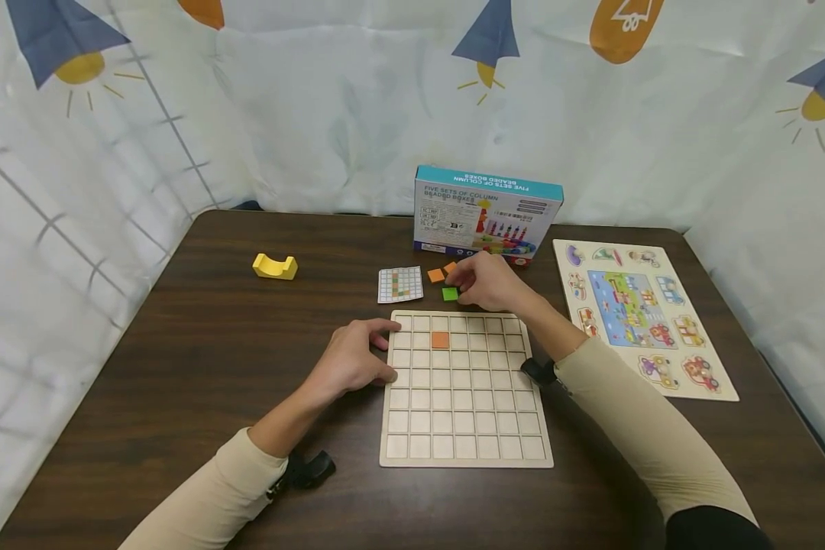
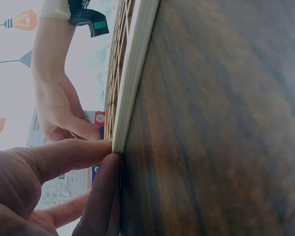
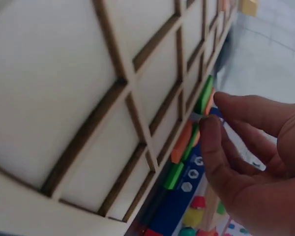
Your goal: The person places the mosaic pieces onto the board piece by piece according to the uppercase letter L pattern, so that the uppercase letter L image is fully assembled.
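1. My left hand [image 1: 354,359] is resting on the table [image 1: 199,367], fingers loosely curled, touching the grid board's [image 1: 464,451] left edge.
2. My right hand [image 1: 490,281] is reaching past the board at 12 o'clock, fingertips closing around a green tile [image 1: 450,294].
3. Orange tiles [image 1: 436,275] are lying just beside it; the pattern card [image 1: 399,284] is sitting at 10 o'clock.
4. The blue box [image 1: 486,210] is standing right behind my knuckles.
5. One orange tile [image 1: 440,340] is sitting in the board.

The right hand [image 1: 486,281] covers whatever its fingertips hold among the loose tiles [image 1: 443,275]. The small print on the box [image 1: 484,214] and the pattern card [image 1: 399,284] is unreadable.
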The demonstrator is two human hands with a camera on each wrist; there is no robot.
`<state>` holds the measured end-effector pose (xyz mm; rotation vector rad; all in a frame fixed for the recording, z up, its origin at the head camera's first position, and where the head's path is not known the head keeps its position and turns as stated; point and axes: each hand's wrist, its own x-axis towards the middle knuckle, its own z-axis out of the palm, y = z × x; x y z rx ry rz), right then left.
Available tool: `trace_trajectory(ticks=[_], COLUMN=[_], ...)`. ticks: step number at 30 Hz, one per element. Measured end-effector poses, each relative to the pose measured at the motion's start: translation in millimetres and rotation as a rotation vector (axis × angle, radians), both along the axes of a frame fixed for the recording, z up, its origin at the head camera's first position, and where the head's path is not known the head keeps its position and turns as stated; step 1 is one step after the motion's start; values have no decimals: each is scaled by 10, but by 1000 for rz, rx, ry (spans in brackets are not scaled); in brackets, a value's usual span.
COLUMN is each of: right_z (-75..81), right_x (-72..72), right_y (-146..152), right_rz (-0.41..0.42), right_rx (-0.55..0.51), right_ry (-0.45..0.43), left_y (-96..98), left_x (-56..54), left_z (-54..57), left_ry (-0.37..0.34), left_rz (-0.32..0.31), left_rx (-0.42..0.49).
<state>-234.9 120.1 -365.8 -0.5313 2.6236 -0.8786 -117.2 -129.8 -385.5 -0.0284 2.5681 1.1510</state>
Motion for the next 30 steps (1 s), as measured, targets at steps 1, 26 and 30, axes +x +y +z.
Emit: trace_trajectory(ticks=[1,26,30], right_z=[-13,-48,-49], right_x=[-9,-30,-28], right_y=[-18,-103,-100], right_rz=[7,35,35], right_rx=[4,74,65], right_ry=[-3,7,7], left_y=[1,9,3], left_x=[0,8,3], left_z=[-1,3,-8], left_ry=[1,-12,-7], left_rz=[0,0,-3], left_rx=[0,-6,-5])
